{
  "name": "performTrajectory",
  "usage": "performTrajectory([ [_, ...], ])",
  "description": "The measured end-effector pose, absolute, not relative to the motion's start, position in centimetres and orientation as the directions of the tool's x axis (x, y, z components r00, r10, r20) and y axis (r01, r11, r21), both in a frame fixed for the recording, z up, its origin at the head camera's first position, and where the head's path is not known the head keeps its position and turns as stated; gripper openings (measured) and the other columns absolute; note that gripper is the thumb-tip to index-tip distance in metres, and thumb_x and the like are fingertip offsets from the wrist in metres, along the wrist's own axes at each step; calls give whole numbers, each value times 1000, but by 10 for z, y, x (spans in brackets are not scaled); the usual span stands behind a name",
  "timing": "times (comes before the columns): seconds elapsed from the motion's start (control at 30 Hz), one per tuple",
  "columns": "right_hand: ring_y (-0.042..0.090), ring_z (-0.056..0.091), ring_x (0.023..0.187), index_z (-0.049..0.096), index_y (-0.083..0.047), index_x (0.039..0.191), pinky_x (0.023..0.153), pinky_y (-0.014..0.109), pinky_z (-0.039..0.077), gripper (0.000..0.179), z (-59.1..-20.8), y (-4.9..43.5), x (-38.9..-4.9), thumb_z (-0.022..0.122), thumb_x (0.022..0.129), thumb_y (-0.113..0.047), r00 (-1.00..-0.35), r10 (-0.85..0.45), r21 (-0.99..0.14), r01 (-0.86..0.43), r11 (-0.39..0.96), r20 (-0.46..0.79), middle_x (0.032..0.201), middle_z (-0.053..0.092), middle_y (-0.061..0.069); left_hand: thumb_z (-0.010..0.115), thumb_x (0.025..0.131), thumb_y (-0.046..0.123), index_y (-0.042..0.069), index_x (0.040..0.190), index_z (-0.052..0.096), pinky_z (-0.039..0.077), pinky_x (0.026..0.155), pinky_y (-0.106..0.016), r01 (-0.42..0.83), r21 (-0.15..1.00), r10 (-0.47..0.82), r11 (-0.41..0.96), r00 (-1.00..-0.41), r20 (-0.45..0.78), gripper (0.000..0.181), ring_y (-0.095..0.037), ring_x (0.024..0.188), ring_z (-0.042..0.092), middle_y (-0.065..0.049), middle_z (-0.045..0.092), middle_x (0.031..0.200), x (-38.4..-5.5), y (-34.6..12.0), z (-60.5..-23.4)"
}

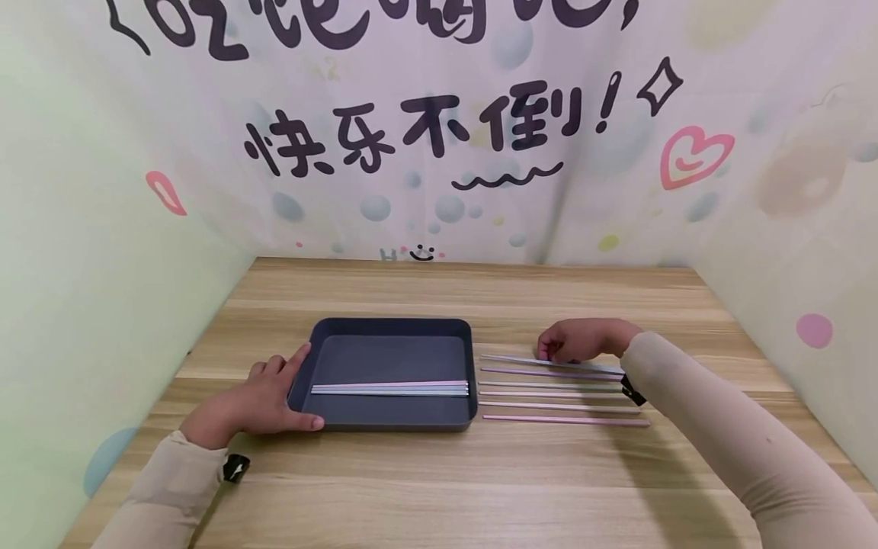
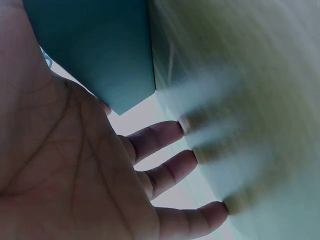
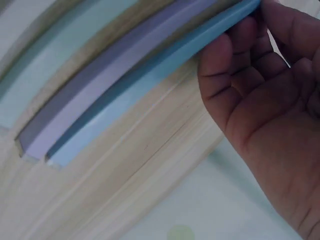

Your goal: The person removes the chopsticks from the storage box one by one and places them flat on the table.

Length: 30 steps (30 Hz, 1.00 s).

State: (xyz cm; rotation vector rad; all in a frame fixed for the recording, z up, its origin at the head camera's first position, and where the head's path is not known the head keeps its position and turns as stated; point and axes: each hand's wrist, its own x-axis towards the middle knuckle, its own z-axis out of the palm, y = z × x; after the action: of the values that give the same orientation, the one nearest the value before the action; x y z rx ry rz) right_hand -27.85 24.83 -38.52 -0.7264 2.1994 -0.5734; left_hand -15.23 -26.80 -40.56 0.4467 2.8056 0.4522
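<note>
Your right hand (image 1: 583, 339) pinches a blue stick (image 3: 150, 80) between thumb and fingers, a narrow grip. That stick is on the far side of a row to the right of the tray (image 1: 391, 358), towards the desk's (image 1: 425, 488) right edge. Whether it is clear of the desk, you cannot tell from these views. It slants a little against a purple stick (image 3: 100, 82) just beside it.

Four more sticks follow towards the desk's near edge, a pale green one (image 3: 50, 75) next to the purple, and a pink stick (image 1: 565, 421) nearest you. The left ends of the row lie close to the tray's right edge.

Your left hand (image 1: 270, 396) has a wide spread: the thumb rests at the tray's near left corner, while the fingers reach along its left edge (your palm fills much of the left wrist view).

Inside the dark tray, a bundle of sticks (image 1: 389, 389) lies side by side, parallel to the near edge and running close to the right wall.

Beyond the desk's far edge hangs a printed backdrop (image 1: 439, 221).
</note>
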Motion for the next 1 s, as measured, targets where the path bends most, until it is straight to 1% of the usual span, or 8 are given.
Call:
performTrajectory([
  [0.17,12,47,68,60,-3,96,65,28,40,19,-388,248,-280,51,88,10,-593,-650,-560,-367,743,-475,76,51,-1,74,72,70,0,156,9,44,87,-61,253,347,334,903,-922,-197,127,-51,116,37,-33,38,130,-152,-268,-408],
  [0.3,12,48,69,61,-4,96,66,28,41,19,-387,249,-281,52,88,10,-592,-659,-557,-384,736,-463,77,52,-1,74,71,72,1,156,9,44,87,-61,251,345,330,904,-924,-192,128,-52,116,37,-34,37,131,-153,-268,-409],
  [0.37,12,48,68,61,-3,96,65,28,41,19,-387,249,-281,52,87,11,-588,-660,-561,-380,736,-468,77,52,0,75,72,71,1,156,9,44,86,-62,255,345,334,903,-923,-191,128,-52,116,37,-35,37,130,-153,-268,-408],
  [0.53,14,47,68,60,-1,98,64,26,40,18,-384,249,-280,51,89,12,-571,-654,-578,-345,739,-496,77,52,1,72,69,76,3,157,8,44,87,-61,251,339,325,907,-928,-182,131,-52,117,36,-33,37,131,-156,-272,-416],
  [0.7,16,48,70,61,-1,99,65,28,41,15,-381,246,-282,52,92,9,-567,-636,-571,-320,756,-524,80,53,2,73,70,73,2,157,9,44,87,-61,246,345,326,906,-924,-198,129,-51,117,37,-33,38,131,-154,-269,-411],
  [0.83,16,48,69,61,-3,98,65,29,40,15,-378,243,-284,53,90,8,-574,-622,-557,-316,768,-532,81,52,2,75,71,70,0,156,10,44,87,-61,252,351,333,902,-922,-196,128,-50,116,38,-33,39,130,-152,-268,-408],
  [1.0,14,46,67,60,-2,97,63,29,39,17,-376,235,-286,52,88,9,-562,-640,-565,-332,755,-525,80,51,1,75,71,71,1,156,10,44,87,-61,250,343,329,905,-925,-193,128,-49,116,38,-32,39,130,-153,-269,-409],
])
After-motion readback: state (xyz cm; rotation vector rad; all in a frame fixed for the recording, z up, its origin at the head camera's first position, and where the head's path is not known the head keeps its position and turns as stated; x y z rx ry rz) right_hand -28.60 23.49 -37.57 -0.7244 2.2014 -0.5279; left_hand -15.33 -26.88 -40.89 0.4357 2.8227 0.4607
